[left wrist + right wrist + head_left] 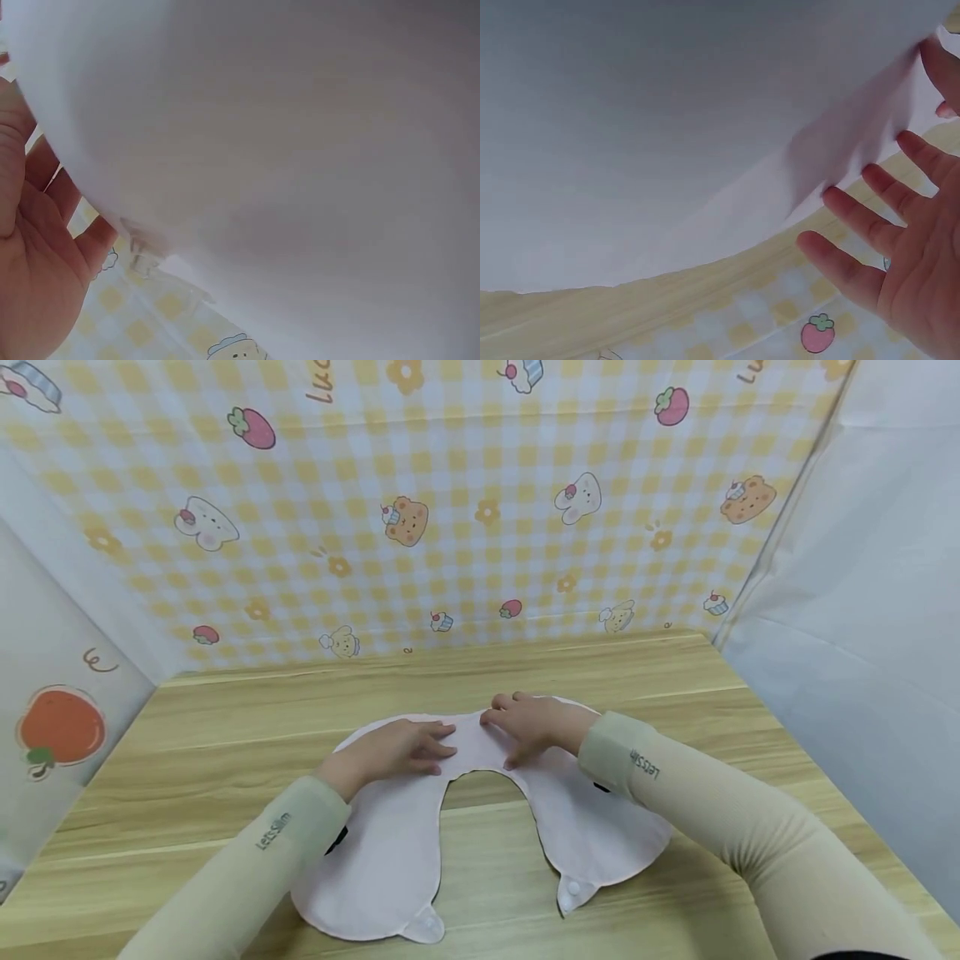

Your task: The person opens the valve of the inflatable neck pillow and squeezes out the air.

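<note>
A pale pink U-shaped cloth point(382, 868), like a baby bib, lies flat with its opening towards me. Each of its two near ends carries a small tab, and a round snap point(573, 888) shows on the right one. Across the upper left part of the curve rests my left hand point(401, 750), fingers stretched inward. My right hand point(538, 725) touches the narrow middle band, fingertips by its far edge and thumb by the inner edge. Pale cloth point(262, 150) fills most of the left wrist view. In the right wrist view, spread fingertips point(832, 196) meet the cloth's edge.
Beneath the cloth is a wood-grain table point(240, 735). A yellow checked curtain point(465, 552) with cartoon prints hangs behind it, and a white sheet point(862, 610) borders the right side. Dark marks point(337, 840) peek out beside the left cuff.
</note>
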Available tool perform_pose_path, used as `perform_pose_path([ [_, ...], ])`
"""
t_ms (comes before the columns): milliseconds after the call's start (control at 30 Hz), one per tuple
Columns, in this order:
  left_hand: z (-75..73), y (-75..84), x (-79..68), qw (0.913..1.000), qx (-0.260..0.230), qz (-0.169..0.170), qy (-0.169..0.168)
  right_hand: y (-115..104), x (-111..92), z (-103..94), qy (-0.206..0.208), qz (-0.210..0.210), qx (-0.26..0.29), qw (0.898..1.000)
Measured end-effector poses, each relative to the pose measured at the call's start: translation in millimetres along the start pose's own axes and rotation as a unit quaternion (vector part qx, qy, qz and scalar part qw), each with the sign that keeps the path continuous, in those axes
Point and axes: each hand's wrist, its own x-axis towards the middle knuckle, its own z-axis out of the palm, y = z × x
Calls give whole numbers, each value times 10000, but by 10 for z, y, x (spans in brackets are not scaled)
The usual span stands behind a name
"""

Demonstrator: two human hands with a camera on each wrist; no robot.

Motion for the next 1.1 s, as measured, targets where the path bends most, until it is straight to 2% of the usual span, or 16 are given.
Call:
perform_pose_path([
  [200, -21, 15, -22, 10000, -16, 8, 93, -206, 116, -156, -150, 145, -737, 9971],
  [300, -11, 31, -24, 9999, -67, 49, 82, -246, 165, -172, -184, 148, -919, 9955],
  [433, -14, 32, -24, 10000, 8, 52, 49, -251, 195, -181, -95, 3, -792, 9968],
  [700, -27, 36, 2, 9997, 157, 177, 47, -246, 221, -152, -7, -327, -84, 9994],
  [1100, -24, 35, -61, 9999, 108, 17, 34, -227, 215, -124, 81, -366, 113, 9992],
])
